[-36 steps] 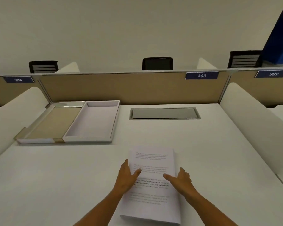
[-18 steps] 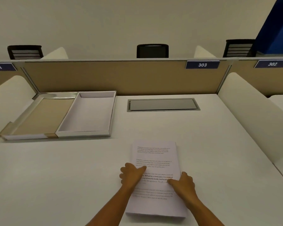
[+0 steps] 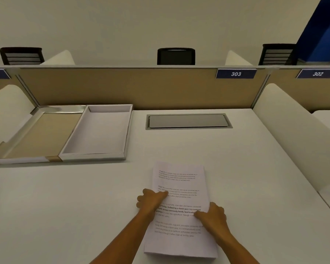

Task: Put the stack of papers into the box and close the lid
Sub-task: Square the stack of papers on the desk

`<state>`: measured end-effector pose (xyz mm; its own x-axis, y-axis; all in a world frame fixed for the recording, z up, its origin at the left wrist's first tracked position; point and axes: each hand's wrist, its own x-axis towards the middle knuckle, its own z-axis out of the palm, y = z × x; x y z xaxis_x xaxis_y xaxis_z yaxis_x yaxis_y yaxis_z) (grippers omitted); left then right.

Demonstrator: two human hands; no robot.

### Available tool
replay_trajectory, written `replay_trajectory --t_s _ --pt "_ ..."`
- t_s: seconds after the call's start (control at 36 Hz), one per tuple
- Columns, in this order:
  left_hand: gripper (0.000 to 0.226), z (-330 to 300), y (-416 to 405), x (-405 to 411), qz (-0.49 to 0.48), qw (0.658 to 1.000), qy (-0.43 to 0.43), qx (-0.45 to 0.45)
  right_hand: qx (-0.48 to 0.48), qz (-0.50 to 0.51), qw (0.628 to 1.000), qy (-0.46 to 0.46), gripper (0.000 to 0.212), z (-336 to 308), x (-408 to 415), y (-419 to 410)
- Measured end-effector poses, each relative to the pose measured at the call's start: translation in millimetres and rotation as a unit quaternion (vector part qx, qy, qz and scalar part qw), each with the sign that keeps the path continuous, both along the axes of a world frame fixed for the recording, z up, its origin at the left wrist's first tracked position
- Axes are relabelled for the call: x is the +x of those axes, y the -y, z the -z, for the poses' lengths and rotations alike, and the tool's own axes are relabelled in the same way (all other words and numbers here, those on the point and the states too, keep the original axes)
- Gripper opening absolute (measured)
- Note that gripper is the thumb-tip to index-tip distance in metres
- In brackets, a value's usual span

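A stack of printed white papers [image 3: 179,180] lies on the white desk straight in front of me. My left hand [image 3: 151,201] grips the stack's left edge, thumb on top and fingers curled at the side. My right hand [image 3: 212,216] grips the right edge the same way. Far left on the desk sits the open white box [image 3: 95,156], its tray empty. Its lid [image 3: 42,136] lies flat and open to the left of the tray, brown inside showing.
A grey cable hatch [image 3: 188,121] is set into the desk behind the papers. A tan partition [image 3: 122,86] closes the back, with white side dividers [image 3: 293,134] right and left. Black chairs [image 3: 176,56] stand beyond it.
Both hands went from lying open on the sheet to closing on the stack's side edges. The camera has tilted, so the desk sits lower in view.
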<state>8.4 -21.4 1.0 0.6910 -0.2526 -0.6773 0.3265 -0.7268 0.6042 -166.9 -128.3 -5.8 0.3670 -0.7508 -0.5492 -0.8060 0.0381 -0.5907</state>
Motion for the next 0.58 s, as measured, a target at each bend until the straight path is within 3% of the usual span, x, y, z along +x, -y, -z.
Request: replay_trajectory --t_s 0.14,0.25,0.58 --pt "0.073 -7.6 4.9 1.9 -0.017 0.998 -0.043 -0.051 0.0 0.0 1.0 0.0 0.049 -1.4 0.3 0.7" --pt "0.057 -13.2 5.4 2.6 -0.016 0.991 -0.086 -0.102 0.001 -0.005 1.0 -0.003 0.048 -0.9 0.0 3.1" --pt "0.051 1.9 -10.9 13.2 0.001 0.988 -0.067 -0.139 0.005 -0.003 1.0 -0.005 0.053 1.1 -1.1 4.8"
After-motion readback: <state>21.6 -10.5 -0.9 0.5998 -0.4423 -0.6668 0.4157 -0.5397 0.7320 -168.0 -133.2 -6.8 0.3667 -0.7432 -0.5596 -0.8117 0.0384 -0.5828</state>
